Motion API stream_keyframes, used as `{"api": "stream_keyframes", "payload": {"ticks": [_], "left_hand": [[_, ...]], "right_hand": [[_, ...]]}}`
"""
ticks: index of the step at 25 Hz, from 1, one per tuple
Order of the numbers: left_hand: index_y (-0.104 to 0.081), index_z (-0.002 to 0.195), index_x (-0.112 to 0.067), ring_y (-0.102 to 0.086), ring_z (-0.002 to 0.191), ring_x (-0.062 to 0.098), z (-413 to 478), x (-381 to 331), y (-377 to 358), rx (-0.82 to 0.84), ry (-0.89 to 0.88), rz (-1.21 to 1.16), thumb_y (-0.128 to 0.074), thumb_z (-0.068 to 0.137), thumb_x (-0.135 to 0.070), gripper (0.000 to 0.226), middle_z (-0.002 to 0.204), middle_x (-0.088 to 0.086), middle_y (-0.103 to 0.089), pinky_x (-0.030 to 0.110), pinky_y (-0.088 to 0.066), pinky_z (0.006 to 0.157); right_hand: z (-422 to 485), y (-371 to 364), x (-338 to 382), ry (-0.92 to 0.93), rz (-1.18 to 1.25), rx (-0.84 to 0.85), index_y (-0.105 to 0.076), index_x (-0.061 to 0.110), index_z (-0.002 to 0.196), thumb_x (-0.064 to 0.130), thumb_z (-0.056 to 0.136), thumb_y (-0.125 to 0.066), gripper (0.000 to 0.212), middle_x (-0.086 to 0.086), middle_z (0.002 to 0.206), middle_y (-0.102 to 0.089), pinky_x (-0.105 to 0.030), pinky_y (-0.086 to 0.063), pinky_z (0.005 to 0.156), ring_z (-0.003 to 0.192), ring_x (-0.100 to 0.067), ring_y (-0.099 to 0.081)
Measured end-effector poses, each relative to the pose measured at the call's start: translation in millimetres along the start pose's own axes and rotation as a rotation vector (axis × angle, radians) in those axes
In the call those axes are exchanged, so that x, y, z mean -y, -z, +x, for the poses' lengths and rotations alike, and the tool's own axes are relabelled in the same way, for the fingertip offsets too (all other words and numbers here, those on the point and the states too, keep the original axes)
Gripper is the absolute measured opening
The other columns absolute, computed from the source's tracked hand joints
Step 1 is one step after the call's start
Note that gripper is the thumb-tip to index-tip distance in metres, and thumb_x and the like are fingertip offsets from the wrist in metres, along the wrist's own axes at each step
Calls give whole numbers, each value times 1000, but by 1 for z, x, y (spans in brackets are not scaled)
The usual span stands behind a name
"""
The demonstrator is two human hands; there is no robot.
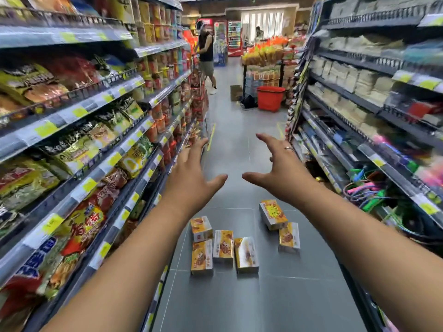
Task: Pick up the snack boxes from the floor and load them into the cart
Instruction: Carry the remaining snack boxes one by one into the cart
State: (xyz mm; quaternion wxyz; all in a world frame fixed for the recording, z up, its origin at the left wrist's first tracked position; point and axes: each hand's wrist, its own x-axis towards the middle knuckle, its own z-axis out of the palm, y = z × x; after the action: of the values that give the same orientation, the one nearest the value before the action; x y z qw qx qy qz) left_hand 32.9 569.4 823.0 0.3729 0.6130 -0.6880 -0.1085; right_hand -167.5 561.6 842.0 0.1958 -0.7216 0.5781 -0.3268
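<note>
Head view: holds left hand and right hand out with fingers spread, gripping nothing, over six snack boxes scattered on the floor; risks knocking or dropping some if scooped together hastily.

Light: bright and even from overhead, and a white window glows at the far end.
Shadows: soft, short ones beneath the snack boxes on the floor.
Blur: the left shelves and right shelves smear with motion, while the centre is sharper.
Distortion: wide-angle bowing, with shelf lines curving at both edges.
</note>
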Motion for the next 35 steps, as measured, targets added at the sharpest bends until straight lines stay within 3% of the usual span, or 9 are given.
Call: {"api": "stream_keyframes", "payload": {"ticks": [2, 7, 11, 16, 20, 27, 35], "left_hand": [[-23, 147, -37, -40, 133, 26, 36, 30, -21, 29, 17, 11, -73, 81, -43, 83, 149, 4, -32, 40, -41, 101], [-24, 147, -36, -39, 134, 24, 141, 104, -85, 180, 64, 27, -74, 81, -42, 83, 148, 5, -31, 36, -38, 102], [-27, 146, -34, -43, 131, 27, 203, 151, -144, 298, 74, 75, -76, 78, -40, 84, 147, 6, -35, 40, -40, 105], [-29, 147, -28, -43, 129, 26, 262, 196, -242, 419, 113, 121, -75, 81, -36, 82, 145, 9, -37, 34, -38, 102], [-27, 148, -29, -49, 123, 28, 298, 239, -319, 464, 226, 154, -74, 82, -36, 81, 143, 9, -37, 34, -42, 96], [-32, 147, -29, -45, 128, 27, 340, 347, -445, 468, 421, 206, -73, 81, -34, 78, 143, 7, -38, 34, -38, 100], [-33, 146, -26, -48, 124, 26, 314, 559, -535, 559, 638, 247, -74, 81, -32, 78, 142, 8, -37, 28, -37, 97]], "right_hand": [[41, -26, -16, -7, 11, 9, -24, 36, 148, 38, 78, -77, 89, -3, 148, -29, -23, -34, 91, 127, -21, -46], [155, -98, -73, -133, 49, 19, -25, 34, 149, 38, 77, -78, 90, -4, 147, -31, -25, -36, 91, 122, -22, -48], [211, -150, -131, -247, 94, 20, -26, 30, 149, 37, 77, -77, 89, -5, 149, -31, -18, -27, 90, 130, -21, -41], [267, -208, -224, -394, 87, 122, -26, 32, 149, 41, 77, -77, 88, -4, 150, -30, -26, -34, 97, 130, -21, -42], [317, -248, -295, -459, 99, 235, -25, 32, 150, 39, 78, -76, 88, -6, 151, -26, -20, -27, 88, 135, -20, -37], [379, -373, -389, -456, 81, 506, -23, 36, 148, 45, 73, -77, 93, -4, 149, -26, -34, -41, 101, 129, -25, -44], [411, -590, -469, -532, 141, 647, -26, 35, 147, 49, 72, -76, 91, -6, 145, -31, -40, -45, 101, 121, -26, -52]]}}
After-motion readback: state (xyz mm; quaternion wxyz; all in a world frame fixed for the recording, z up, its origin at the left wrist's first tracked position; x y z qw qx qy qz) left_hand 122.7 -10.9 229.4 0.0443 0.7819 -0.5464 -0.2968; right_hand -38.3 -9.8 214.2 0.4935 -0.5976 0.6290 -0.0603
